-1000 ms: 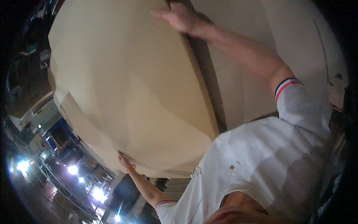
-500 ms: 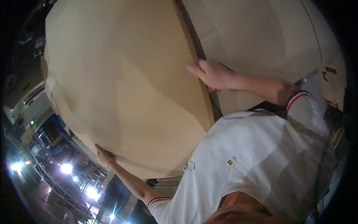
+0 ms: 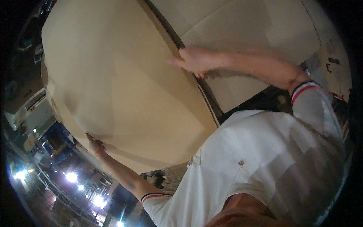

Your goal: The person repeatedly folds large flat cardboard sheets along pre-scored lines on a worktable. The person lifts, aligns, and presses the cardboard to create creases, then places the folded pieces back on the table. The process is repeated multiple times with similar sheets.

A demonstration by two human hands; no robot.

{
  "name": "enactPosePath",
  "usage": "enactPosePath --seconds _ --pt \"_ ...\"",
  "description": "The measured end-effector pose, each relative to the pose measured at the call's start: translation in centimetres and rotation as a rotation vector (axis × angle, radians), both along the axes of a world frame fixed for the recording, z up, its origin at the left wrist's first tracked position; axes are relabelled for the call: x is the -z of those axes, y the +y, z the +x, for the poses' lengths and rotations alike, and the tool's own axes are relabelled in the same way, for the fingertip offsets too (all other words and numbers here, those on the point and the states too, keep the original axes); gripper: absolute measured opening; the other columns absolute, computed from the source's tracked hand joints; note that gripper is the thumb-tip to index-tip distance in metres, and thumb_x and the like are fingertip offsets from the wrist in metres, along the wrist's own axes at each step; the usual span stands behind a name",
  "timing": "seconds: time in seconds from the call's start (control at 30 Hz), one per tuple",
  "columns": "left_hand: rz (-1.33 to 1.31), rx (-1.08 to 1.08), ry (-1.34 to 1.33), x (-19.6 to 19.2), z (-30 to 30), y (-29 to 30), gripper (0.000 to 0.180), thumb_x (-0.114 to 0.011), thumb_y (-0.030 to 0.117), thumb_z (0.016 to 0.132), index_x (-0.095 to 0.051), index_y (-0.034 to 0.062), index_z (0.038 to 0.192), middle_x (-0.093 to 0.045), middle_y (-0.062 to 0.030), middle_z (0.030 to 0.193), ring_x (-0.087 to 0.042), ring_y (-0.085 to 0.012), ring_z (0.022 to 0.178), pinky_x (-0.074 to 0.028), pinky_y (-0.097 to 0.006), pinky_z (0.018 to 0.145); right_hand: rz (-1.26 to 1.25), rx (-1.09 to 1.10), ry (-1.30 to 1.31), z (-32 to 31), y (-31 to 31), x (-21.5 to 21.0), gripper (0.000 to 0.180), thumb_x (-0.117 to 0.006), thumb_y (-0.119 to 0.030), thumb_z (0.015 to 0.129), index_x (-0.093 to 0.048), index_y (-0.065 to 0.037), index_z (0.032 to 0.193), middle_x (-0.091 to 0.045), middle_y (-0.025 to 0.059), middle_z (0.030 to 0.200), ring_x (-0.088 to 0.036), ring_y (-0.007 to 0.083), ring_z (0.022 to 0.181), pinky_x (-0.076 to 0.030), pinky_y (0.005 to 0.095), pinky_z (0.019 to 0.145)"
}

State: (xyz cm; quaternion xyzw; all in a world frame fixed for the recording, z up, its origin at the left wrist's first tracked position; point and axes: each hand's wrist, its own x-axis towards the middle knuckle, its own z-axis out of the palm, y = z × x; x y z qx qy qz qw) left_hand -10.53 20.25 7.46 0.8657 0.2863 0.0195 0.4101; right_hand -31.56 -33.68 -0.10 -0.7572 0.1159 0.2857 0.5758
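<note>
A large tan cardboard sheet (image 3: 121,75) fills the middle of the view, its surface slightly bowed. My left hand (image 3: 96,144) grips its left edge near the lower corner, with the thumb side on top and the other fingers hidden underneath. At the right edge, my right hand (image 3: 198,61) is closed around the border, index finger lying over the top face; motion blurs it a little. Beyond that edge, across a dark gap, lies another broad cardboard sheet (image 3: 245,45). Beneath the near edge of the held sheet, a stack of cardboard (image 3: 176,174) shows its layered edges.
To the far right stands a cardboard piece with dark printed marks (image 3: 336,79). Blue machinery (image 3: 56,138) and metal framework under bright lamps (image 3: 71,177) are at the lower left. My body is close to the sheet's near edge.
Both hands have shifted away from me and leftward, and the held sheet has moved with them. More of the layered stack and the gap by the right edge now shows.
</note>
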Motion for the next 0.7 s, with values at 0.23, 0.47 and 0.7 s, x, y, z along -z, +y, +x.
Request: enactPosePath --seconds 0.23,0.47,0.7 --pt "-0.063 -0.005 -0.099 1.0 -1.4 -1.6 0.06 -0.058 0.068 0.08 -0.042 0.0163 0.055 -0.034 0.0024 0.043 -0.032 -0.0123 0.031 -0.024 -0.03 0.03 0.1 0.085 -0.007 0.5 0.7 1.3 0.077 -0.043 -0.06 0.091 -0.059 0.015 0.101 -0.066 0.0201 0.087 -0.065 0.0262 0.054 -0.054 0.0369 0.05" --pt "0.09 0.183 -0.055 5.2 0.2 3.1 0.062 -0.056 0.067 0.083 -0.054 0.0076 0.063 -0.047 -0.0009 0.055 -0.045 -0.0134 0.045 -0.034 -0.03 0.039 0.239 0.344 -0.315 0.7 2.3 5.4 0.072 -0.049 -0.062 0.088 -0.062 0.01 0.091 -0.064 0.0137 0.078 -0.061 0.0249 0.058 -0.053 0.0351 0.05" --pt "0.026 0.001 0.032 9.9 -0.1 -1.0 0.072 -0.049 0.07 0.084 -0.065 -0.0005 0.083 -0.056 -0.0068 0.066 -0.048 -0.0153 0.054 -0.041 -0.034 0.048 -0.013 -0.015 0.115 -2.7 -0.9 0.8 0.069 -0.041 -0.055 0.094 -0.06 0.009 0.075 -0.06 0.0157 0.059 -0.061 0.0209 0.047 -0.051 0.033 0.046"
